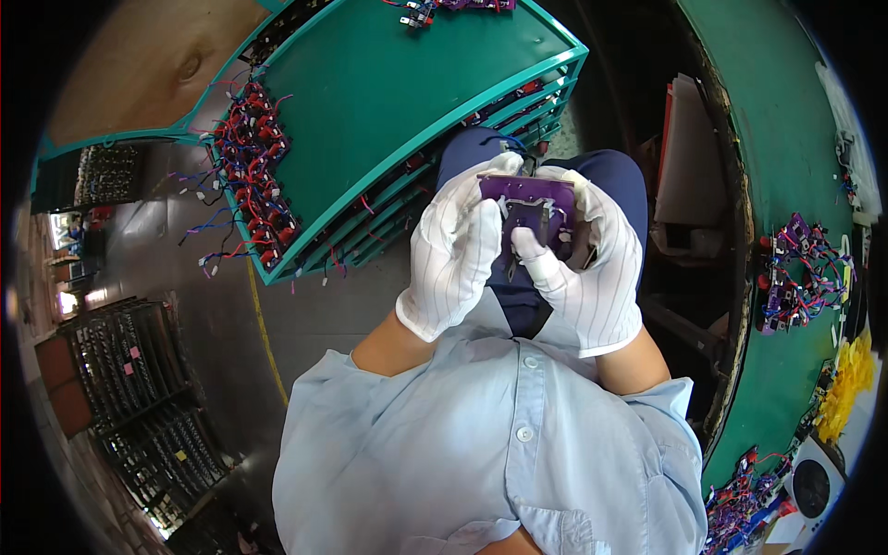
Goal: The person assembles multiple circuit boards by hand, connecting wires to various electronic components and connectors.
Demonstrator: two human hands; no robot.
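Between my two gloved hands, above my lap, is a purple circuit board (552, 191) with a pale line and dark parts on its face. My left hand (460, 242), in a white striped glove, grips the board's left edge. The right hand (592, 254), gloved alike, wraps the board's right side, its thumb laid over the lower part of the face. Fingers hide the board's underside and much of its side edges.
Ahead to the left stands a green tiered rack (407, 102), with wired boards (254, 176) heaped along its left edge. On the right runs a green workbench (782, 388) holding a wired board cluster (803, 273), a yellow bundle (846, 384) and a round-faced device (814, 488). Dark shelving (139, 379) stands far left.
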